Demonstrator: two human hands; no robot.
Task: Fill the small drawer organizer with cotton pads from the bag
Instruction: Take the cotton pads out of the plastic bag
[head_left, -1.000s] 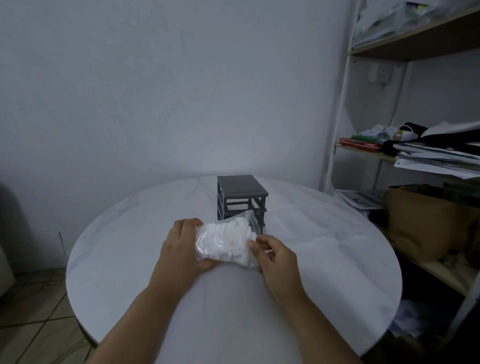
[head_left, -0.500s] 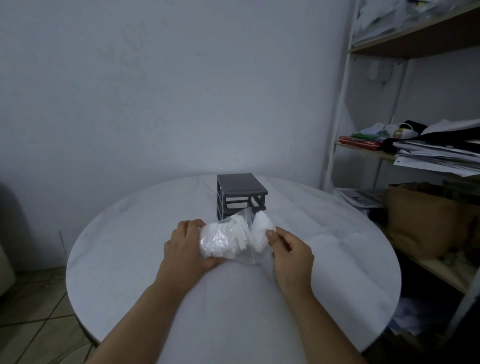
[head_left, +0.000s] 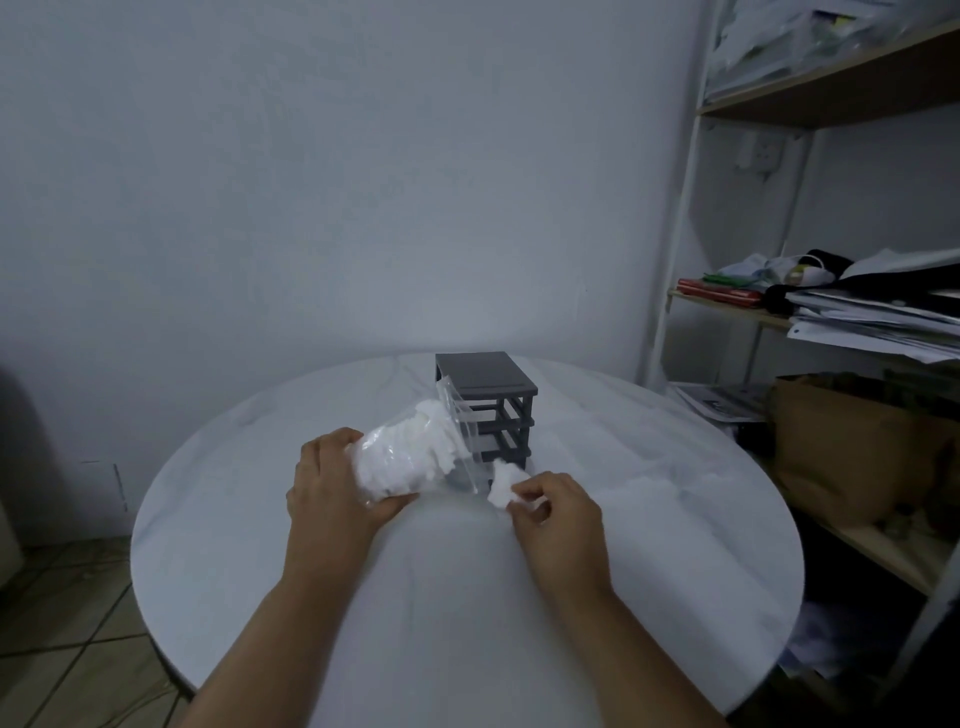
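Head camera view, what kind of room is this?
Probably a home office or storage room: a metal shelving rack holds stacked loose papers, a brown paper bag sits lower, beside a round white marble-look table.

Dark grey organizer (head_left: 485, 387), white cotton pads (head_left: 402, 457) (clear bag (head_left: 460, 415)), white faintly veined table (head_left: 675, 467).

On the round white counter (head_left: 260, 519), the left hand (head_left: 332, 493) holds a clear plastic bag (head_left: 410, 452) of white cotton pads, its open mouth tilted toward the small grey drawer organizer (head_left: 488, 405). The right hand (head_left: 558, 514) pinches a few white pads (head_left: 503, 486) just beside the bag.
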